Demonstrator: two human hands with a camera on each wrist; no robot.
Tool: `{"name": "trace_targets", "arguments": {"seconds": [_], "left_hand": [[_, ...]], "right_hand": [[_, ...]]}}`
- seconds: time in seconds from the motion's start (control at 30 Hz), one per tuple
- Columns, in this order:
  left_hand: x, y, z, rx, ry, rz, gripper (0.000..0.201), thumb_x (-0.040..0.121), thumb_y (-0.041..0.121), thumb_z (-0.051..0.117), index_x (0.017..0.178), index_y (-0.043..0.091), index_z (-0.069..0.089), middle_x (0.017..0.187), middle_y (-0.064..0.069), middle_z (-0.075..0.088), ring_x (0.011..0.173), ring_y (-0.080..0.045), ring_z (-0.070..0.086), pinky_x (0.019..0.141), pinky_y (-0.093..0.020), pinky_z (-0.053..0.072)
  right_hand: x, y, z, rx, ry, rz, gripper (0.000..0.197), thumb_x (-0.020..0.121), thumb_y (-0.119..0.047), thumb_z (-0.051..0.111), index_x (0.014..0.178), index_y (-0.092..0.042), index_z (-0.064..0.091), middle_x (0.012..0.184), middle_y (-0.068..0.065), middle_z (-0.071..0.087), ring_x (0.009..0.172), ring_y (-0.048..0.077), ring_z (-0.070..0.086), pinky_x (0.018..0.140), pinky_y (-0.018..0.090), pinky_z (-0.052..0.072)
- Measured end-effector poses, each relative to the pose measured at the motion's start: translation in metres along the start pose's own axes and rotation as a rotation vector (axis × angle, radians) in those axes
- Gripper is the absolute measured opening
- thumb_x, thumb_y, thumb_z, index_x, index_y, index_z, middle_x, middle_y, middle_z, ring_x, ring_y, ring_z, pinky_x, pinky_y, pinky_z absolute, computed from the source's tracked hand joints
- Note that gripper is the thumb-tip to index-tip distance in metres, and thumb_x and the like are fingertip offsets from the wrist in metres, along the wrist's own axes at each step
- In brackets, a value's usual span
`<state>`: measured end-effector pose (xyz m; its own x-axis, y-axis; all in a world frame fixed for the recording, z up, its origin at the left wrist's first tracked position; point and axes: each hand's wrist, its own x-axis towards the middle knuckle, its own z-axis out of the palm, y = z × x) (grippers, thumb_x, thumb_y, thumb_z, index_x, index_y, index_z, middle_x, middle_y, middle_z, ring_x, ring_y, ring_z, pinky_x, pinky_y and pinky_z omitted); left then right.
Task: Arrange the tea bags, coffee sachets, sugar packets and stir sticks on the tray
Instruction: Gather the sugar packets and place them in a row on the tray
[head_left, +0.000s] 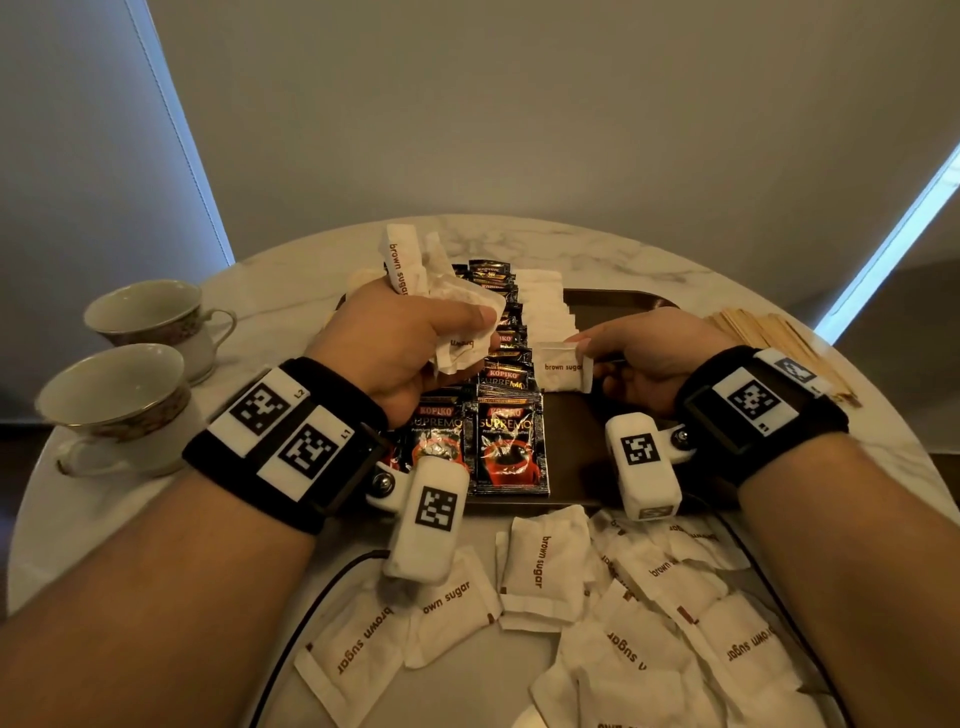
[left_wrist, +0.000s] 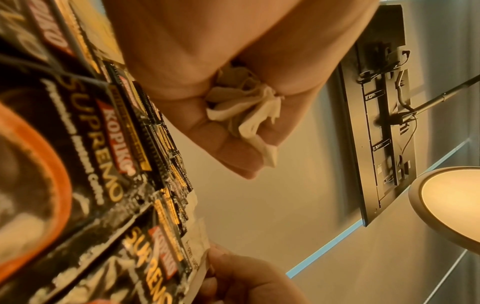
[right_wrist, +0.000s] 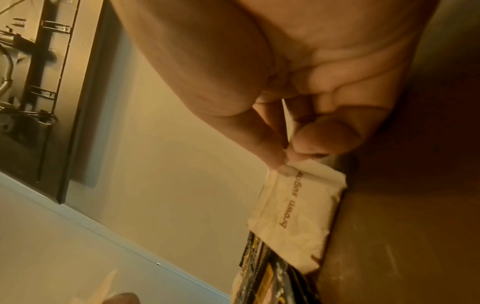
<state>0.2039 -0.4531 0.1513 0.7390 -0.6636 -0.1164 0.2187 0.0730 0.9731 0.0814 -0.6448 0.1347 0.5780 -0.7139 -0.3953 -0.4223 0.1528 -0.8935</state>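
Left hand (head_left: 410, 343) clutches a bunch of sugar packets (head_left: 441, 291) – right hand (head_left: 631, 358) pinches one sugar packet (head_left: 563, 370) beside the coffee sachets (head_left: 506, 415) on the tray (head_left: 587, 457).

The tray (head_left: 613, 301) is bare along its right edge and near right corner. Coffee sachets (head_left: 506, 447) fill its left side, with white packets (head_left: 543, 306) beside them toward the far edge. Loose sugar packets (head_left: 545, 566) crowd the surface's near edge; two cups (head_left: 119, 400) block its left edge, stir sticks (head_left: 769, 338) the right.
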Motion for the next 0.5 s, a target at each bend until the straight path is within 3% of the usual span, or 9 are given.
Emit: {"name": "trace_targets", "arguments": {"seconds": [0.1, 0.2, 0.33, 0.4, 0.5], "left_hand": [[0.0, 0.0, 0.0, -0.001, 0.006, -0.002, 0.04, 0.08, -0.002, 0.08, 0.118, 0.003, 0.067, 0.104, -0.017, 0.077, 0.09, -0.029, 0.078, 0.058, -0.029, 0.058], [-0.001, 0.001, 0.001, -0.002, 0.008, -0.001, 0.038, 0.081, -0.002, 0.08, 0.116, 0.004, 0.068, 0.103, -0.016, 0.078, 0.088, -0.028, 0.078, 0.057, -0.029, 0.057], [-0.002, 0.002, 0.001, -0.003, 0.01, -0.004, 0.036, 0.081, -0.003, 0.08, 0.114, 0.005, 0.068, 0.102, -0.015, 0.078, 0.087, -0.027, 0.078, 0.057, -0.029, 0.058], [-0.001, 0.002, 0.001, -0.007, 0.014, -0.005, 0.035, 0.081, -0.003, 0.079, 0.113, 0.005, 0.068, 0.102, -0.015, 0.078, 0.089, -0.028, 0.078, 0.057, -0.029, 0.058], [-0.002, 0.002, 0.002, -0.01, 0.02, -0.013, 0.034, 0.082, -0.005, 0.078, 0.112, 0.006, 0.068, 0.101, -0.014, 0.078, 0.091, -0.029, 0.077, 0.057, -0.029, 0.058]], "right_hand": [[-0.001, 0.0, 0.0, 0.017, 0.009, -0.006, 0.014, 0.093, 0.001, 0.064, 0.103, -0.003, 0.074, 0.121, 0.018, 0.069, 0.079, 0.017, 0.056, 0.058, 0.022, 0.051], [-0.003, -0.001, 0.0, 0.02, 0.009, -0.036, 0.014, 0.095, -0.004, 0.064, 0.105, -0.005, 0.074, 0.103, 0.012, 0.066, 0.073, 0.013, 0.053, 0.057, 0.021, 0.051], [-0.008, -0.006, 0.005, 0.09, 0.011, -0.191, 0.012, 0.096, -0.003, 0.063, 0.103, -0.006, 0.073, 0.087, 0.007, 0.062, 0.063, 0.011, 0.057, 0.052, 0.024, 0.051], [-0.015, -0.008, 0.011, 0.149, -0.091, -0.214, 0.012, 0.097, -0.005, 0.063, 0.106, -0.003, 0.071, 0.088, 0.009, 0.065, 0.067, 0.014, 0.066, 0.059, 0.027, 0.06], [-0.023, -0.006, 0.02, 0.182, -0.228, -0.137, 0.016, 0.095, -0.008, 0.065, 0.109, -0.001, 0.07, 0.095, 0.011, 0.076, 0.09, 0.023, 0.075, 0.084, 0.035, 0.063]]}}
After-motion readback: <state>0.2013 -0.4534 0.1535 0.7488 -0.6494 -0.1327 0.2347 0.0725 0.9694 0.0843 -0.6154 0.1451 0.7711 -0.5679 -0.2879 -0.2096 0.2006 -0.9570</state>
